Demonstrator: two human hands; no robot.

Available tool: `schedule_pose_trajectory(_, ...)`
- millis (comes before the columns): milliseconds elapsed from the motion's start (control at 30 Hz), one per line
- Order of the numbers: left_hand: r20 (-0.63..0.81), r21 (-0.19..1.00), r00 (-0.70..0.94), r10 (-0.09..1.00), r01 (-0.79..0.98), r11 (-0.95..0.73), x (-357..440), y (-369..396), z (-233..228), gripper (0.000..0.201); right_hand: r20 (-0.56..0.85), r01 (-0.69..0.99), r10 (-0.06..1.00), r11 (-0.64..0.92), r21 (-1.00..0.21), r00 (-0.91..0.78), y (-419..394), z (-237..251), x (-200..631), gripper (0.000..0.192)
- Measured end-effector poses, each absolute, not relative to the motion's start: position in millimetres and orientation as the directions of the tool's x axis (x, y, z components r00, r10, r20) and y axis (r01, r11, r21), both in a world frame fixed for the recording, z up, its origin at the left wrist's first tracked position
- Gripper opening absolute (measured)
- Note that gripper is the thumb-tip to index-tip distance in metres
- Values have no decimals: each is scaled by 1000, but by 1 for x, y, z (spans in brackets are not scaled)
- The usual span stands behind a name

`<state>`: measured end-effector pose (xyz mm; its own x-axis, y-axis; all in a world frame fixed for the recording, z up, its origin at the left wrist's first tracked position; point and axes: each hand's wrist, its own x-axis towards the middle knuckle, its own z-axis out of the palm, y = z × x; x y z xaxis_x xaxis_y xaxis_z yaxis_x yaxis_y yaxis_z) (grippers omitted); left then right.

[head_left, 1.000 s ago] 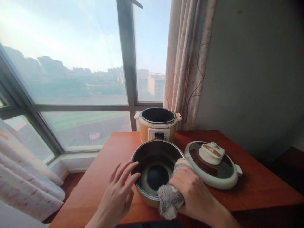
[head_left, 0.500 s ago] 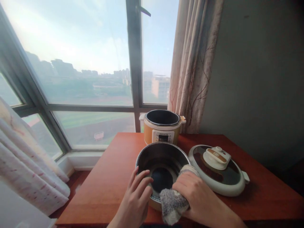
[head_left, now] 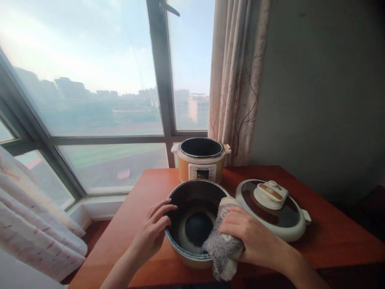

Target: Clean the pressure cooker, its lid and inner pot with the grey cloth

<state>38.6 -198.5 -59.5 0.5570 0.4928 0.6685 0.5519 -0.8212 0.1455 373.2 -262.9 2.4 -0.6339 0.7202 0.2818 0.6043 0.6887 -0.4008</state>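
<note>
A round, dark-lined inner pot (head_left: pixel 192 261) stands near the front of the table, its mouth facing up. My left hand (head_left: pixel 154 226) is at its left rim, fingers curled over the edge and the thumb side outside. In my right hand (head_left: pixel 251 237) is a grey and cream cloth (head_left: pixel 224 251), bunched over the pot's right rim, with one end hanging down outside. Directly behind the pot is a yellow and white electric pressure cooker (head_left: pixel 185 170) without its lid. Its lid (head_left: pixel 278 216), glassy dark with a white rim and handle, lies to the right.
Everything rests on a reddish-brown wooden table (head_left: pixel 120 237). Beyond it are a large window (head_left: pixel 105 100) and a patterned curtain (head_left: pixel 234 80), with another curtain (head_left: pixel 36 216) at the left. A dark wall is on the right.
My left hand has moved left, from the pot's front-left opening to its left rim. The cloth in my right hand has shifted along the right rim. The view has turned slightly.
</note>
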Motion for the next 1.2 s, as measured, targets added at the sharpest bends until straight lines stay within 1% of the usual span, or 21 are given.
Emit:
schedule_pose_trajectory(100,647,166,579,497,528,-833,35,-200,-55,27,282,589,717,690,-421,-637,-264,5,374,20)
schedule_pose_trajectory(167,642,218,582,499,486,-846,32,-202,-50,31,283,576,710,694,-432,-644,-264,7,375,23)
schedule_pose_trajectory(267,666,391,509,546,385,-836,29,-207,-40,37,288,584,709,698,-414,-644,-267,6,378,34)
schedule_pose_trajectory(333,651,506,454,608,337,-794,35,-213,-32,35,296,625,722,691,-363,-625,-271,1,381,46)
schedule_pose_trajectory(367,631,538,454,629,327,-777,40,-217,-27,33,302,651,730,683,-331,-613,-273,-3,381,53)
schedule_pose_trajectory(433,588,544,507,630,329,-772,55,-225,-17,32,318,687,736,675,-269,-598,-279,-13,382,66)
schedule_pose_trajectory(500,546,505,592,593,333,-796,74,-232,-7,33,339,698,729,677,-231,-594,-283,-23,381,70)
schedule_pose_trajectory(567,492,478,662,565,337,-811,92,-238,1,36,359,698,724,680,-225,-590,-283,-29,379,61)
schedule_pose_trajectory(633,421,475,708,567,361,-803,105,-241,5,39,359,688,724,683,-247,-590,-280,-28,378,47)
schedule_pose_trajectory(700,342,482,723,601,414,-772,111,-241,5,42,335,665,722,691,-285,-606,-275,-21,378,36)
schedule_pose_trajectory(800,244,507,711,660,486,-712,112,-240,3,45,282,607,709,701,-373,-646,-270,-4,379,29)
schedule_pose_trajectory(900,174,538,707,686,515,-668,111,-239,5,45,221,524,699,674,-520,-680,-267,14,381,27)
schedule_pose_trajectory(967,141,555,702,698,528,-643,112,-239,10,45,214,466,709,630,-622,-672,-265,20,384,23)
schedule_pose_trajectory(1033,130,588,692,710,523,-617,115,-238,15,45,248,405,762,554,-727,-598,-262,22,386,21)
schedule_pose_trajectory(1133,167,689,670,723,445,-572,114,-236,23,48,251,271,885,372,-888,-392,-257,18,385,35)
schedule_pose_trajectory(1200,194,783,648,737,351,-514,111,-233,26,50,208,113,946,242,-964,-249,-252,17,381,44)
